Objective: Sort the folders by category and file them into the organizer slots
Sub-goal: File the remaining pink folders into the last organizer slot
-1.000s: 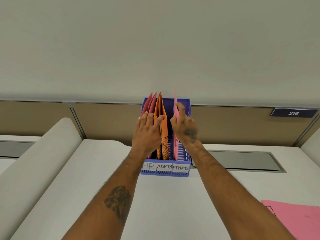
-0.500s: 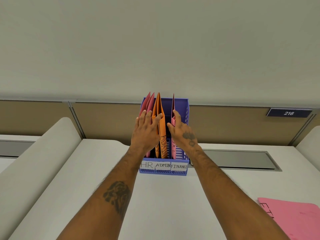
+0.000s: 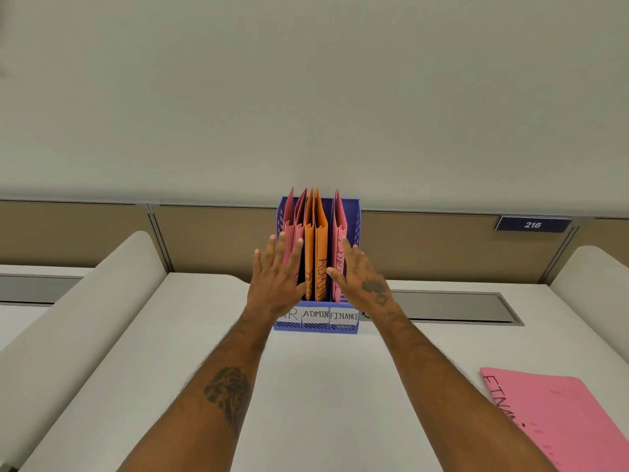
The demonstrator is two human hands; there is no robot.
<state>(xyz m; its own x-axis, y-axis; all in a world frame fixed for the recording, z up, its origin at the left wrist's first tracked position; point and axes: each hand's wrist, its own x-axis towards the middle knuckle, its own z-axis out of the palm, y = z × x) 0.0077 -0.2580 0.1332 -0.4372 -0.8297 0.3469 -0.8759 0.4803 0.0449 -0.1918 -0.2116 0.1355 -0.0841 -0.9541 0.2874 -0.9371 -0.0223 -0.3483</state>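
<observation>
Organizer (image 3: 316, 327) between spread hands (image 3: 277, 277).

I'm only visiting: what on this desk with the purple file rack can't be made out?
All in the head view:
First letter of the HR label on the purple plastic organizer: covered by the left hand.
Writing on the upright pink folder in the FINANCE slot: partly hidden by the right hand.
Flat pink paper folder on the desk: cut off by the right and bottom edges, its handwriting incomplete.
</observation>
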